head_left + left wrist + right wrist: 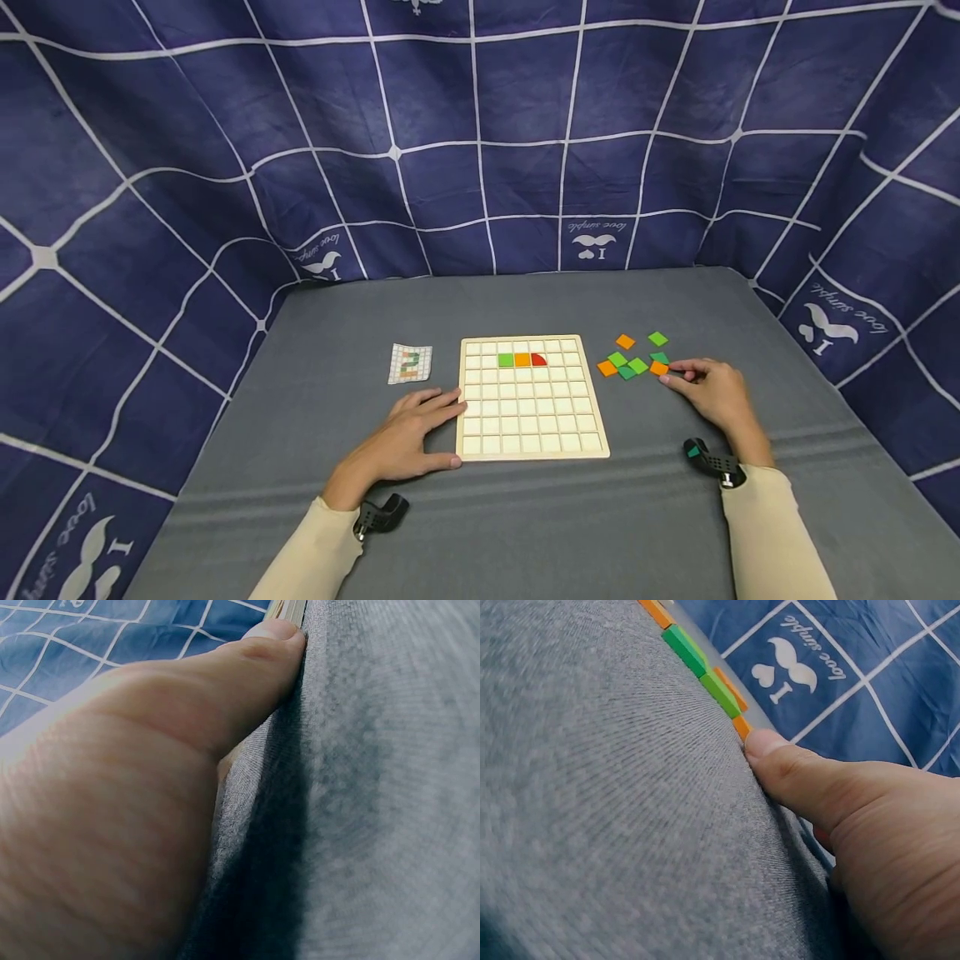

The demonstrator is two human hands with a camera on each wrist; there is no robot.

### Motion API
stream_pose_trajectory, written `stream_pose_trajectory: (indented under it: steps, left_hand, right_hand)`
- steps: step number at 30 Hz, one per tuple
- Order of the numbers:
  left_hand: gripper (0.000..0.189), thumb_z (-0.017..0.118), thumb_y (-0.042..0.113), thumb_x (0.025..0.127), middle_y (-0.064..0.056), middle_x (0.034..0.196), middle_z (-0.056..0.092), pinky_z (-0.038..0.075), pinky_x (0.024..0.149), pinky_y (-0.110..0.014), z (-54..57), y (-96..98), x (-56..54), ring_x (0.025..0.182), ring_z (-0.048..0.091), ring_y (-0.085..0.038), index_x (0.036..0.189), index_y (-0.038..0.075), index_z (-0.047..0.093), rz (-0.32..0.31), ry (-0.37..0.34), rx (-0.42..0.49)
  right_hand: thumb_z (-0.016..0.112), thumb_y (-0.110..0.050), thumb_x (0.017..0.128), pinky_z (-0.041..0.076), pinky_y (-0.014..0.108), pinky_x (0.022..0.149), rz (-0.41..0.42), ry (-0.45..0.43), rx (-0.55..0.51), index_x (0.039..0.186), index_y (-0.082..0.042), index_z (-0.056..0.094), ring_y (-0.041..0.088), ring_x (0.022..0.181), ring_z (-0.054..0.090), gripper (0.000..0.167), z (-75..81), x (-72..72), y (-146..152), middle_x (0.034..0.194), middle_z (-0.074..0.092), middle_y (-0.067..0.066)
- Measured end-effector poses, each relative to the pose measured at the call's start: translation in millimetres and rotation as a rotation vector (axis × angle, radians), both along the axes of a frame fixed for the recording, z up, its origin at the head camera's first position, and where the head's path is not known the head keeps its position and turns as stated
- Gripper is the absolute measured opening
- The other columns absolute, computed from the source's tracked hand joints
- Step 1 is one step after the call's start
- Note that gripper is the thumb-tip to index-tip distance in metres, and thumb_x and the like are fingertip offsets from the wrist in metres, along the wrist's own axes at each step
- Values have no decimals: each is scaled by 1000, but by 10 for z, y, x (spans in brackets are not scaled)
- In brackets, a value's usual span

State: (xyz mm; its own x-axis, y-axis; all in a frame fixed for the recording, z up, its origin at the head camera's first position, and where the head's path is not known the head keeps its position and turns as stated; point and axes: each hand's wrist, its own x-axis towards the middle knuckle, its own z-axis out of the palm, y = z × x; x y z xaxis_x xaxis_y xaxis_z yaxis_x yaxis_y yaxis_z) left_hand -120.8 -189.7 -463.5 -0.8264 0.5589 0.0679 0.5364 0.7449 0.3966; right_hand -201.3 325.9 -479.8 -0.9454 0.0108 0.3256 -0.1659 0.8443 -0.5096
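Head cam: L hand [416,437] is on the near left, fingers spread and relaxed, tips at the L edge of the gridded board [531,407], gripping nothing. Board's mid-desk [540,525], w/ three pcs in one row near the top: green square [507,360], orange square [522,360], red quarter-round [538,360]. Patterned card [410,364] lies just L of it, showing a figure like a "2". Over on the R, loose tiles [617,359] in orange, light green & dark green, and here's the R hand [712,393] pinching the nearest orange tile [659,369] btwn thumb & index at the pile's R side! Navy curtain [525,183] w/ white grid behind.

L wrist cam: thumb [247,664] up close, tip against the board's edge; other fingers hidden.

R wrist cam: thumb tip right at an orange tile, the pile seen edge-on, grey cloth [630,795] filling the L side, curtain print up top.
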Motion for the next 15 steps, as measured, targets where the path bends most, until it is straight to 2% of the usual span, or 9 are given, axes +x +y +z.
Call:
stream_pose_trajectory:
  steps: [9,15]
  left_hand:
    - [83,67,66,86,9,166,29,19,120,-58,2,10,-15,153,24,-25,156,33,37,12,-15,-22]
    - [84,67,66,86,9,166,29,19,120,-57,6,5,-8,153,24,-25,156,33,37,18,-17,-26]
  right_hand:
    - [79,-40,87,33,27,61,-10,-24,10,105,-7,79,16,68,50,37,32,15,-10,77,64,3]
    - [80,-37,87,34,26,61,-4,1,9,101,-8,79,14,68,50,32,22,15,-21,77,64,3]
